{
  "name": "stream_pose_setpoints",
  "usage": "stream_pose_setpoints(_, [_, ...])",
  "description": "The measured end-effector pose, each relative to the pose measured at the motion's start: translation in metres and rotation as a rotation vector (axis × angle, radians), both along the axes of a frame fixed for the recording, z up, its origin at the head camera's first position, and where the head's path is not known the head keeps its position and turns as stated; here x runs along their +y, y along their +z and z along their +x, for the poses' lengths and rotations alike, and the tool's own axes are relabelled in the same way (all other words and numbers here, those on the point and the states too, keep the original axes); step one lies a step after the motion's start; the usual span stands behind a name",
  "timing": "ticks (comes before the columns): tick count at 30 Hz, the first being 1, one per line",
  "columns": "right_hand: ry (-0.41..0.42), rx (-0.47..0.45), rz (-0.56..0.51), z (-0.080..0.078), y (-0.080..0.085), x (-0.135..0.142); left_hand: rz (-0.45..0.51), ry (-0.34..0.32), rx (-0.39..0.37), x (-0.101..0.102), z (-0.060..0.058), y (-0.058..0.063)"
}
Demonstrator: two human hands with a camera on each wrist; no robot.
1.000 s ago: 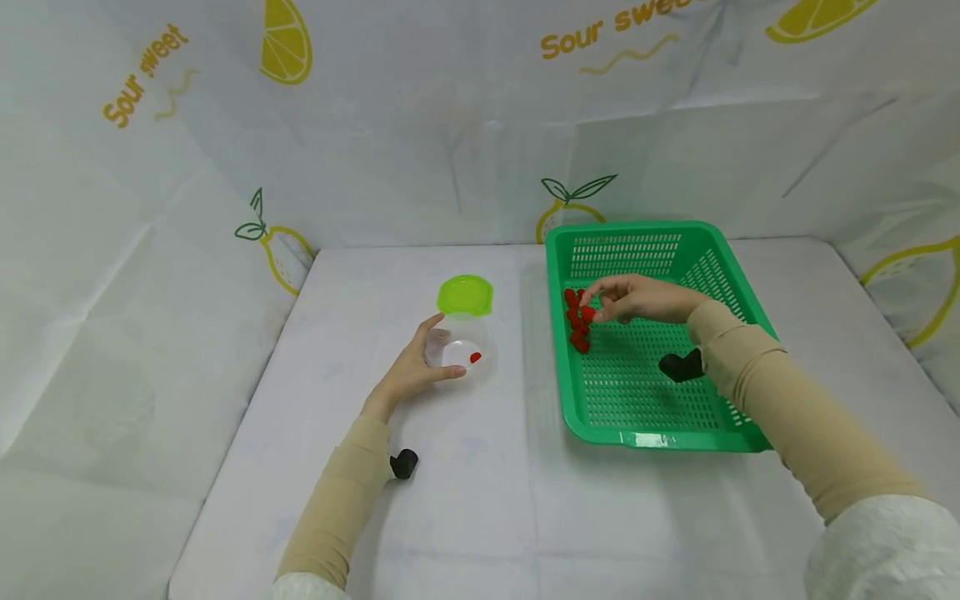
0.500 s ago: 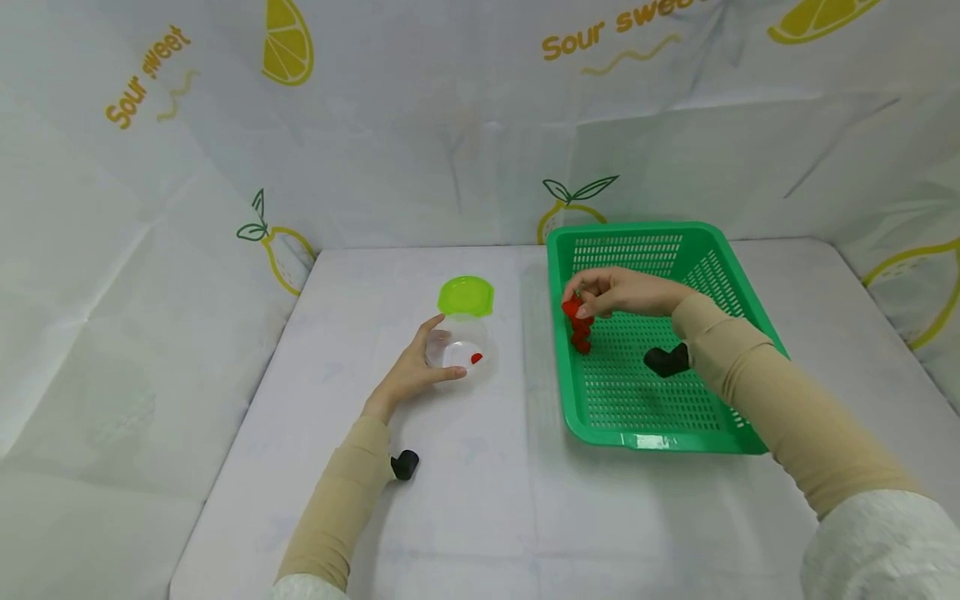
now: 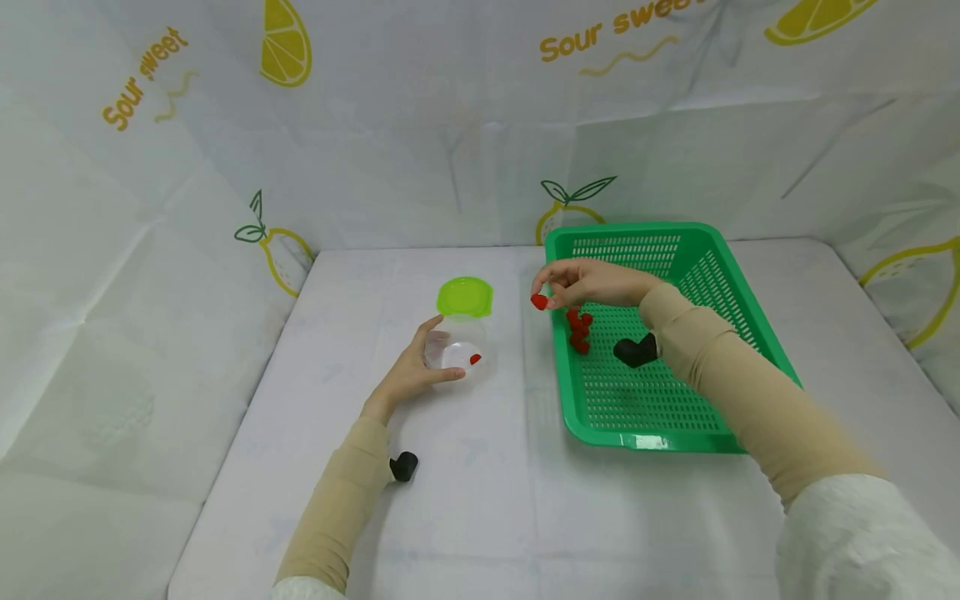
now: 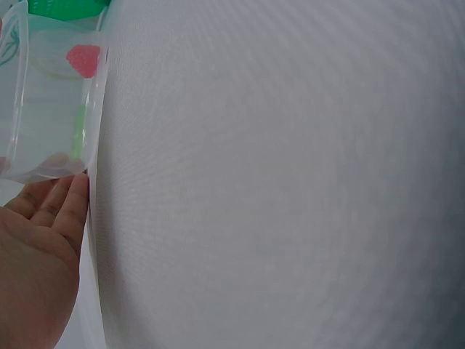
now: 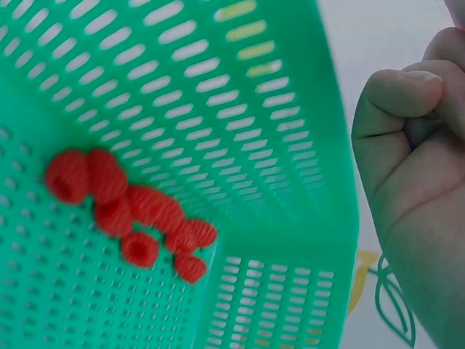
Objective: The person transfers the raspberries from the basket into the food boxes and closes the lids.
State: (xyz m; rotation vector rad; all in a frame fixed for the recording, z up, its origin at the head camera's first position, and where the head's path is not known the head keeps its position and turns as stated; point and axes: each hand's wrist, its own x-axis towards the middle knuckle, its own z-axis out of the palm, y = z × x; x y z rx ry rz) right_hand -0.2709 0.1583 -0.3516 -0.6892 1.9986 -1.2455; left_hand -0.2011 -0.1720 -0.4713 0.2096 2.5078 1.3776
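Observation:
My left hand curves its thumb and fingers around a small clear plastic tub standing on the table. One raspberry lies inside that tub, seen through its wall in the left wrist view. Between thumb and fingertips, my right hand pinches another raspberry above the left rim of a green basket. In the right wrist view the fingers hide this fruit. Several more raspberries lie clustered on the slotted basket floor, along its left side in the head view.
A lime-green lid lies flat just behind the tub. The basket's raised wall stands between the raspberry cluster and the tub. A white cloth printed with lemons rises behind the table.
My right hand has moved left from over the raspberry cluster to the basket's edge, carrying one raspberry. My left hand and the tub have stayed in place.

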Motion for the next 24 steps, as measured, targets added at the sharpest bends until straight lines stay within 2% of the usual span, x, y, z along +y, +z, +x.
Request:
stream_pose_setpoints(4, [0.004, -0.021, -0.006, -0.003, 0.002, -0.012, -0.002, -0.001, -0.001, 0.000, 0.001, 0.002])
stream_pose_setpoints(12, [0.025, 0.014, -0.024, -0.007, 0.006, -0.031, 0.009, -0.001, 0.004, 0.000, 0.000, 0.002])
stream_pose_setpoints(24, [0.001, -0.017, -0.044, -0.018, -0.002, -0.056, -0.009, -0.002, 0.009, -0.001, -0.001, -0.002])
